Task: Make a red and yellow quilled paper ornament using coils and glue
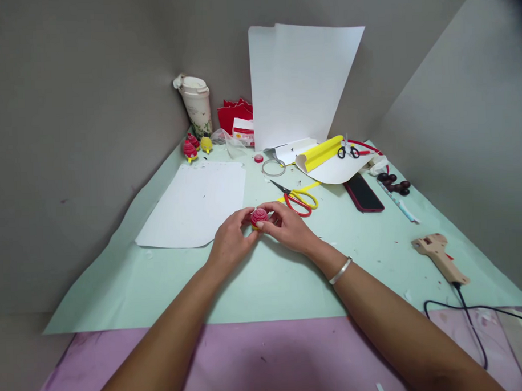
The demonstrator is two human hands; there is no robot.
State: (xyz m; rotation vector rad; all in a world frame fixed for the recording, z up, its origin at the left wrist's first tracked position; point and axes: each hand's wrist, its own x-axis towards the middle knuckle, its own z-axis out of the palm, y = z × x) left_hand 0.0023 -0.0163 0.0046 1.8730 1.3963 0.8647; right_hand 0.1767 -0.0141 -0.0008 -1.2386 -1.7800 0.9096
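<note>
On the mat (119, 291) the scissors (299, 199) sit near the middle: just in front of them the left hand (230, 239) and right hand (288, 226) meet around a coil (259, 217), left of them lies a sheet (193, 203), and right of them a phone (362, 193). Behind the scissors come a ring (273, 167) and a roll (322, 152), with a board (300, 83) standing against the wall (221, 37) further back, and a cup (197, 105) with figures (195, 145) before it behind and to the left. Beads (395, 185) lie right of the scissors past the phone, and a glue gun (438, 258) right and nearer the person.
</note>
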